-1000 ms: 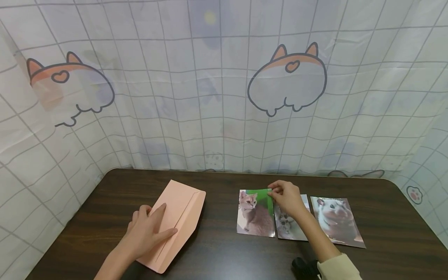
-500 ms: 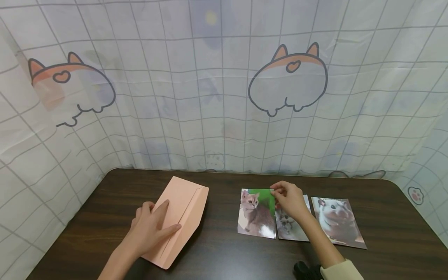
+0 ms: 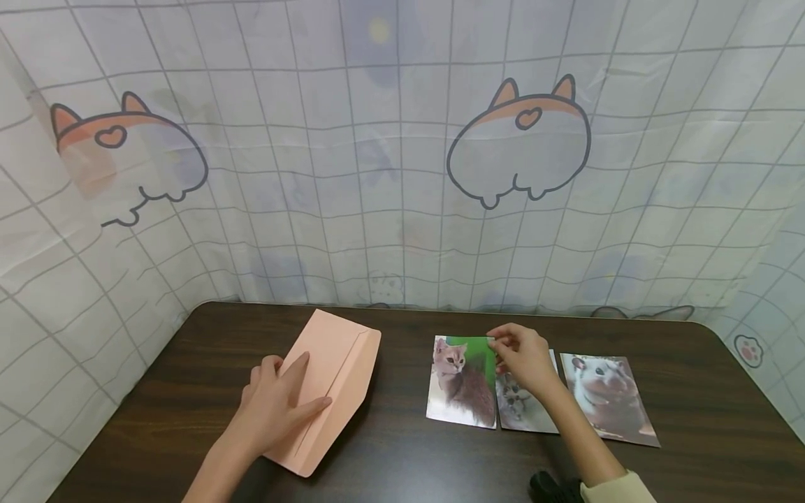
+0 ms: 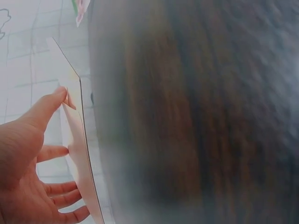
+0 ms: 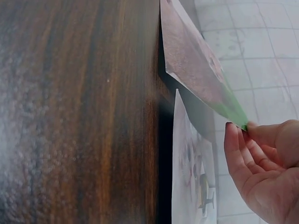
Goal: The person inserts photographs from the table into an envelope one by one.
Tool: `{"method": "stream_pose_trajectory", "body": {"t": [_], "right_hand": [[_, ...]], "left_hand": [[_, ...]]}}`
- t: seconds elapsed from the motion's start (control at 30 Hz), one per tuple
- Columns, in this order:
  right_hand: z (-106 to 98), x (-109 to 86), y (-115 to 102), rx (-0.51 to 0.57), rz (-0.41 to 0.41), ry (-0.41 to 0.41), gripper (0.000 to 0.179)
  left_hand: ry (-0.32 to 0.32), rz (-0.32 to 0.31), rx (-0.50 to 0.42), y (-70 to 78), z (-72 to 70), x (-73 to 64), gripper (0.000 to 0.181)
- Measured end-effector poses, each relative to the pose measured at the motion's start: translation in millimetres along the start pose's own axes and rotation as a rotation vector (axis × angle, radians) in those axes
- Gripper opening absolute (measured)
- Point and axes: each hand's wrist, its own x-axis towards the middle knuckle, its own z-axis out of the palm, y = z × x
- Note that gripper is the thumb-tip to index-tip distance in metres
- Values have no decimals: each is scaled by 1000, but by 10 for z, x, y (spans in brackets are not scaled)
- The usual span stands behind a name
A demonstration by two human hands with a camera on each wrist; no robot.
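Two hands, one envelope and three photos show on one dark bench. The envelope is pink and slants under the left hand, flap side up, its flap along the long edge that faces the photos. The left grip is wide: thumb and forefinger are parted and straight, their tips on the envelope's upper face. In the left wrist view the other fingers reach the envelope too, set apart from the thumb.

All three photos are to the right of the envelope, in one row. Nearest to it is the cat photo, a tawny cat against some green. Next comes the middle photo, partly hidden beneath the right hand. Farthest from the envelope is the end photo, with one pale furry animal.

The right grip is narrow, thumb and fingertips nipping the cat photo by its green upper corner, the one away from the envelope. The right wrist view shows that corner raised off the bench, so the cat photo is tilted, with the middle photo just beside it.

One pale sleeve and one black thing, too cut off to identify, are right of the envelope and nearer the person. Beyond the envelope hangs one gridded cloth.
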Motion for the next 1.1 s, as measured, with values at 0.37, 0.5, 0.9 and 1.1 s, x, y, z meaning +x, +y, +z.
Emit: {"method": "stream_pose_trajectory", "body": {"t": [0.37, 0.5, 0.9, 1.1], "right_hand": [[-32, -36, -22, 35, -4, -3, 17], [-41, -54, -48, 49, -3, -8, 18], [-59, -85, -90, 73, 22, 3, 19], [-66, -96, -112, 72, 25, 7, 20]], "left_hand": [[26, -5, -9, 82, -7, 27, 84], [31, -8, -18, 106, -1, 43, 85], [51, -25, -35, 181, 9, 100, 83], [79, -26, -55, 246, 46, 142, 82]]}}
